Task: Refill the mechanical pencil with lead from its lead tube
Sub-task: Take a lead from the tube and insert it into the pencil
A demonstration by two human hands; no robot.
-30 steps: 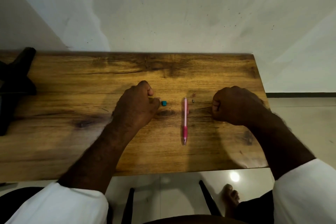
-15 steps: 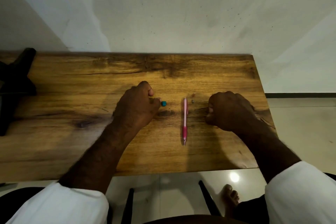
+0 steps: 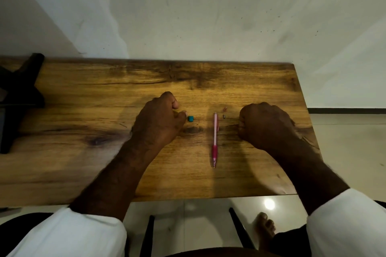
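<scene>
Left hand [image 3: 158,120] fisted, knuckles up, thumb tip lying just ahead of the curled fingers. Right hand [image 3: 266,125] fisted too, fingers folded under. Forearms [image 3: 117,173] bare, converging toward the knuckles.

The bench [image 3: 250,81] is a wooden board with dark grain streaks and knots. A pink mechanical pencil [image 3: 215,140] lies on it right of the middle, its length running from the far side to the near edge and its tip toward the near edge. Left of the pencil's far end sits a small teal block [image 3: 190,118]. Just right of that end lie a tiny dark piece [image 3: 224,116] and, a little farther back, a tiny pinkish piece [image 3: 225,108]. The hands rest on the wood either side of the pencil, fingers curled: the left hand [image 3: 158,123] beside the teal block, the right hand [image 3: 265,125] near the dark piece. Well left of the pencil, a black object [image 3: 20,94] lies at the bench's end.
</scene>
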